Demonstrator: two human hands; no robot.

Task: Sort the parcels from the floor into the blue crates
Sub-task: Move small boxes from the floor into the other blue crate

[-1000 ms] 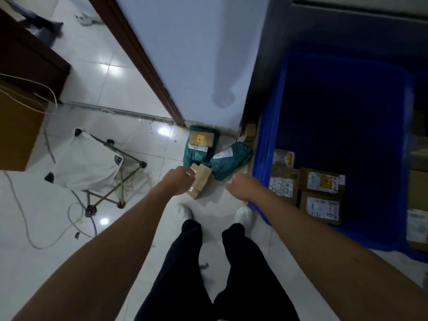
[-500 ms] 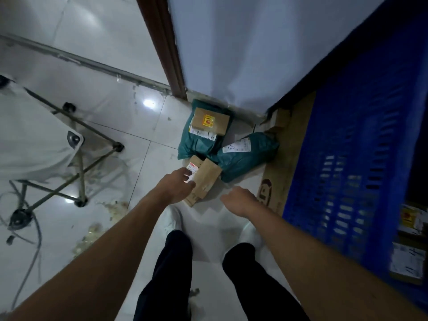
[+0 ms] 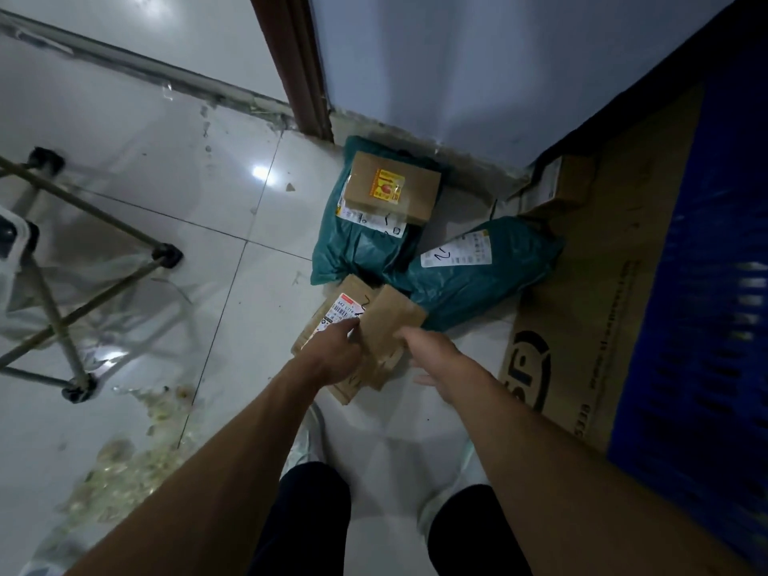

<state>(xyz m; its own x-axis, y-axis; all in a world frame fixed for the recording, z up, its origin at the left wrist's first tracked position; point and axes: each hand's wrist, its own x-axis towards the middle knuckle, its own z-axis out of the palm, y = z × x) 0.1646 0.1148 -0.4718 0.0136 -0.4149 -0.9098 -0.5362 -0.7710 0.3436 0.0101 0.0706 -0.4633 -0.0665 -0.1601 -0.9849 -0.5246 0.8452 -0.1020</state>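
A pile of parcels lies on the floor by the wall. A narrow brown box [image 3: 390, 322] leans on a flat cardboard box [image 3: 316, 338] that bears a white label. Behind them lie two teal bags [image 3: 361, 247] [image 3: 478, 280], and a cardboard box with a yellow sticker [image 3: 395, 185] rests on the left bag. My left hand [image 3: 332, 355] touches the narrow box's left side, its fingertips on the label. My right hand [image 3: 432, 359] touches that box's right edge with its fingers spread. A blue crate [image 3: 706, 305] stands at the right; its inside is out of view.
A printed cardboard sheet [image 3: 590, 284] leans against the crate's side, with a small box [image 3: 557, 182] in the corner behind it. A folding stool frame [image 3: 83, 251] stands at the left. Crumbs and debris [image 3: 124, 463] litter the tiles. My feet are just below the pile.
The camera has dropped closer to the pile. Both hands have reached forward: the left one onto the labelled box, the right one from the bare floor to the narrow box's edge.
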